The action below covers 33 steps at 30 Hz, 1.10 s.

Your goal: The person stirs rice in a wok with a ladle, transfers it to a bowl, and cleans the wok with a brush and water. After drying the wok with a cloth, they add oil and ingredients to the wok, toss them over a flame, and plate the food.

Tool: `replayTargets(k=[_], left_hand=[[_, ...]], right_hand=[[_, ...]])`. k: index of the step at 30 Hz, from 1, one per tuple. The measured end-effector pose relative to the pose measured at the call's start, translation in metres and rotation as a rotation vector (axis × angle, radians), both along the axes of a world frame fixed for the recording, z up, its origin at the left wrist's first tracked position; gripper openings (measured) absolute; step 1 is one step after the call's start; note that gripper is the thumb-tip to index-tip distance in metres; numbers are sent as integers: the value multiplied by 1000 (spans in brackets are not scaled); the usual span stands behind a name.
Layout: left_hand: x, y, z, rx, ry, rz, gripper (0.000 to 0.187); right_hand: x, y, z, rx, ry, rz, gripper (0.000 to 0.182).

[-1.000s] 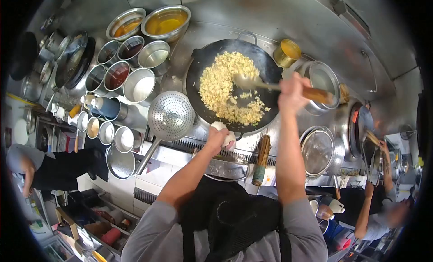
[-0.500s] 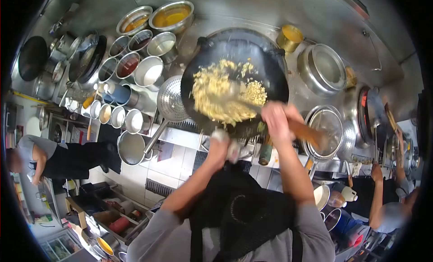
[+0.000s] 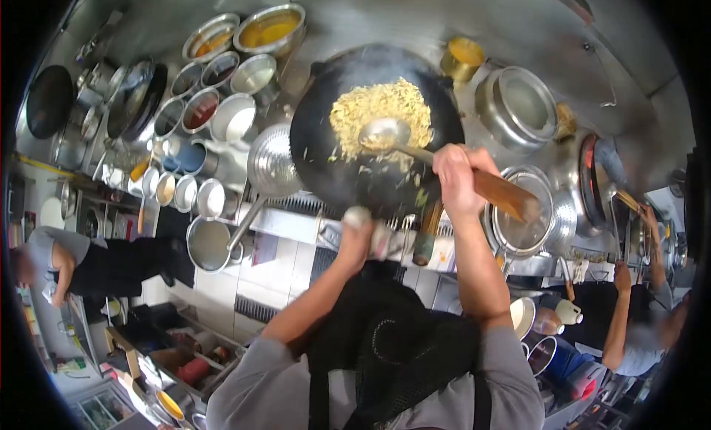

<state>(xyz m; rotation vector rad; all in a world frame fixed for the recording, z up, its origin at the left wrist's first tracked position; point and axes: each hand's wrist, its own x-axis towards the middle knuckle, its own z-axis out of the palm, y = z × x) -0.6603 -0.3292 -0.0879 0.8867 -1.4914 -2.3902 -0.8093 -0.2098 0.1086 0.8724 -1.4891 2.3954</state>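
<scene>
My right hand (image 3: 461, 180) is wrapped round the wooden handle (image 3: 511, 197) of a metal ladle (image 3: 386, 134). The ladle's bowl rests in yellowish chopped food, rice-like in look (image 3: 355, 108), inside a large black wok (image 3: 311, 126). Loose bits lie on the wok's lower wall, and steam rises from it. At the wok's near edge, my left hand (image 3: 357, 241) is closed on a pale cloth (image 3: 379, 240); the wok's rim there is partly hidden.
Left of the wok are a perforated strainer (image 3: 272, 162), sauce containers (image 3: 201, 110) and a pot (image 3: 209, 245). A round strainer (image 3: 522, 215) and a steel pot (image 3: 526, 108) stand right. One person (image 3: 89, 263) is far left; others' arms (image 3: 621, 311) show far right.
The food has gone from a blurred, spread-out toss to a heap higher in the wok. The ladle now shows clearly on it. Surroundings appear shifted slightly left.
</scene>
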Motion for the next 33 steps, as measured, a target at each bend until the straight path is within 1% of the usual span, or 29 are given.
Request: replayTargets(k=[1, 2, 3, 4, 5, 6, 7, 8, 9, 10, 11, 12, 13, 14, 15, 16, 17, 18, 20, 21, 22, 24, 26, 28, 29, 30, 31, 32, 33], left_hand=[[15, 5, 14, -4, 72, -5, 39], [19, 5, 36, -7, 136, -12, 43], [16, 4, 50, 53, 53, -41, 45], [0, -7, 28, 18, -8, -32, 36], [-27, -20, 34, 87, -59, -19, 32], [-57, -35, 40, 154, -102, -2, 27], [-82, -49, 30, 202, -64, -61, 23], [-98, -60, 15, 248, -23, -122, 19], [-101, -54, 6, 160, -99, -35, 17], [-99, -49, 12, 171, -110, -28, 17], [-98, -48, 29, 215, -117, 12, 18], [-103, -50, 37, 262, -118, 48, 19], [-104, -56, 17, 256, -13, -38, 22], [-110, -57, 15, 276, -13, -24, 22], [-112, -56, 15, 250, -43, -11, 23], [-107, -53, 17, 225, -86, -8, 24], [-104, -52, 20, 247, -127, 14, 26], [-102, -54, 2, 206, -42, -30, 27], [-102, -60, 34, 305, -34, -91, 27], [-109, -62, 24, 314, -29, -85, 27], [-110, -62, 8, 258, -38, -87, 27], [-101, -59, -9, 210, -58, -95, 27], [-105, -62, -9, 242, -78, -125, 27], [-110, -64, -10, 228, -106, -91, 29], [-108, -61, -11, 220, -144, -67, 32], [-108, -60, -10, 211, -178, -44, 34], [-108, -70, 14, 275, -195, -172, 37], [-109, -69, 10, 274, -183, -172, 37], [-108, -67, -1, 214, -202, -131, 38]], right_hand=[[5, 0, 23, -126, 1, -38, 21], [3, 8, 51, -131, 175, 10, 22], [0, 11, 75, -183, 199, 62, 23], [-2, 10, 90, -231, 206, 118, 24], [-11, 2, 95, -236, 166, 112, 24], [-25, -12, 99, -240, 133, 110, 25], [-35, -30, 92, -218, -36, 44, 27], [-51, -52, 74, -143, -72, -72, 25], [-65, -73, 47, -128, -114, -38, 24], [-77, -87, 6, 18, 38, -32, 27], [-73, -83, -39, 185, -27, -4, 30], [-61, -60, -61, 655, 226, -221, 31], [-32, -60, -38, 179, 223, 62, 31], [-41, -59, -48, 197, 221, 78, 31], [-46, -53, -66, 308, 227, -67, 29], [-41, -49, -69, 424, 222, -219, 28], [-61, -52, -70, 352, 100, -124, 26], [-58, -60, -22, 281, -235, -126, 30], [-35, -35, -1, 313, -28, -163, 30], [-22, -45, 2, -6, -15, -63, 27], [-28, -52, -22, -8, 2, -143, 27], [-73, -44, -38, 0, 1, -24, 27], [-94, -25, 13, -34, -293, -130, 28], [-102, -9, 37, 53, -126, -283, 29], [-113, -25, 21, -96, -350, -608, 32], [-124, -28, -17, -115, -199, -460, 32], [-121, -39, -28, -156, -187, -320, 30], [-119, -51, -31, -194, -172, -175, 30], [-118, -50, -16, -180, -212, -136, 31]])
